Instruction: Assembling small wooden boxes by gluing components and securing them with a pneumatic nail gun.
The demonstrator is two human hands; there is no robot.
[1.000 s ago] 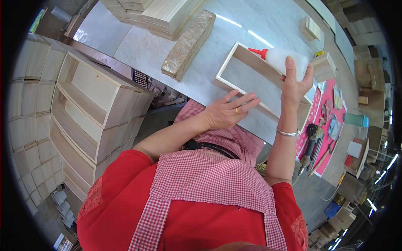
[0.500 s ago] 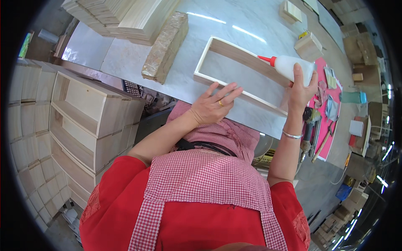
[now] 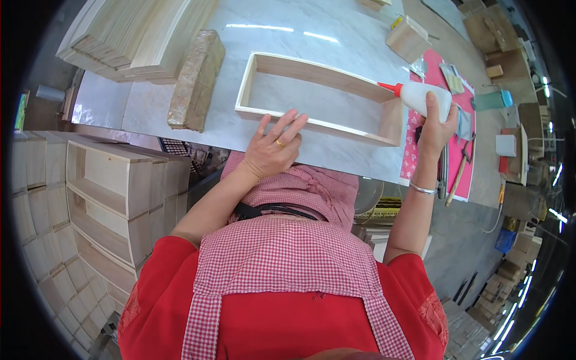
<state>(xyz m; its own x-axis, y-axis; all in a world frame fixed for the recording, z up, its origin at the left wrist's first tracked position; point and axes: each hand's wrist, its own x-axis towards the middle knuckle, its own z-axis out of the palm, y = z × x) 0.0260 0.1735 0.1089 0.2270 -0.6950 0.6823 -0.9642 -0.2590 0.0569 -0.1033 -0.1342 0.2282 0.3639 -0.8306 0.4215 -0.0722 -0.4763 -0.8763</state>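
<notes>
A long open wooden frame [image 3: 312, 72] lies flat on the pale marble-look table [image 3: 156, 111]. My left hand [image 3: 273, 147] rests flat on the table, its fingertips touching the frame's near rail. My right hand [image 3: 435, 123] grips a white glue bottle [image 3: 423, 96] with a red nozzle. The nozzle points left and touches the top of the frame's right end.
A brown wrapped block [image 3: 197, 81] and stacked thin wood boards [image 3: 129, 36] lie at the table's left. A small wooden block [image 3: 408, 39] sits far right. Tools lie on a pink mat [image 3: 447, 162]. Stacked wooden boxes [image 3: 114, 198] stand on my left.
The view has shifted, so the frame now sits more centred. My left hand has gone from the air onto the near rail. The glue nozzle stays at the frame's right end.
</notes>
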